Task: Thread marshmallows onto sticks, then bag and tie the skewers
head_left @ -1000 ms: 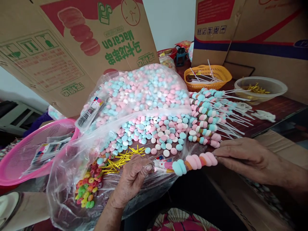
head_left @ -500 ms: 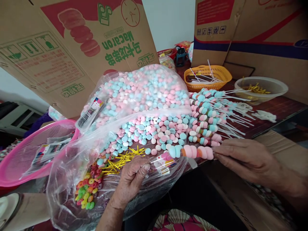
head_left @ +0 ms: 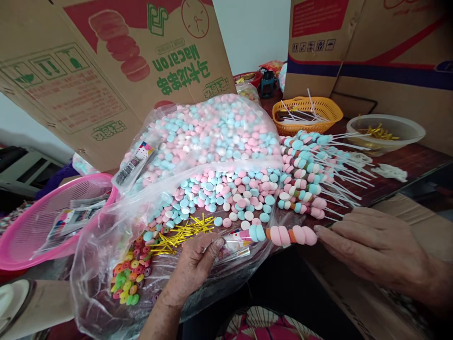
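Pinching puffy marshmallow skewer, right hand; crinkly sleeve.

One camera sits on my head, looking forward and down, close over my left hand and right hand; beyond my fingers it takes in the candy bag and, farther out, the cardboard boxes
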Demonstrator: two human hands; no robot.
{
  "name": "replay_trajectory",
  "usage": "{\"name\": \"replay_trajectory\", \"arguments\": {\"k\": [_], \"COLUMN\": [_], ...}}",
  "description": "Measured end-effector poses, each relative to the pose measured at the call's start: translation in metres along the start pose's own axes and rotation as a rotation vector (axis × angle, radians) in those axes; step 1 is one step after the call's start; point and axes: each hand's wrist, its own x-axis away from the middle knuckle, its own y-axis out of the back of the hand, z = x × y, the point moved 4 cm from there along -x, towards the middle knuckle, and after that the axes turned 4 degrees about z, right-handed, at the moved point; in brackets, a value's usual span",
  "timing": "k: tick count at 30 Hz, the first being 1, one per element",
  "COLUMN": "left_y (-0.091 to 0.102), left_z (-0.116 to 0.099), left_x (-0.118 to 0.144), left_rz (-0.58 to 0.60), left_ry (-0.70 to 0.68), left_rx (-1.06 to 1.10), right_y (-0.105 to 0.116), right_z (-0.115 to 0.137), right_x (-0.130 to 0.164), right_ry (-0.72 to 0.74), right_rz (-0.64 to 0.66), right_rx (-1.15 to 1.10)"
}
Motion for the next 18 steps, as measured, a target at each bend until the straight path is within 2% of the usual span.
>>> {"name": "replay_trajectory", "arguments": {"k": [3, 8, 13, 18], "left_y": [0.001, 0.001, 0.0, 0.0], "left_z": [0.002, 0.002, 0.003, 0.001], "left_x": [0.002, 0.002, 0.0, 0.001], "left_rz": [0.007, 0.019, -0.012, 0.001], "left_ry": [0.01, -0.067, -0.025, -0.128], "left_rx": [0.028, 0.0, -0.017, -0.069], "right_y": [-0.005, -0.012, -0.008, -0.013], "right_z": [-0.002, -0.013, -0.017, -0.019], "right_x": [0.0, -0.001, -0.005, -0.002], "right_ry": [-0.038, -0.159, -0.143, -0.167], "right_rz": [0.055, 0.272, 0.265, 0.259], "right_rx": [-0.11, -0.439, -0.496, -0.449]}}
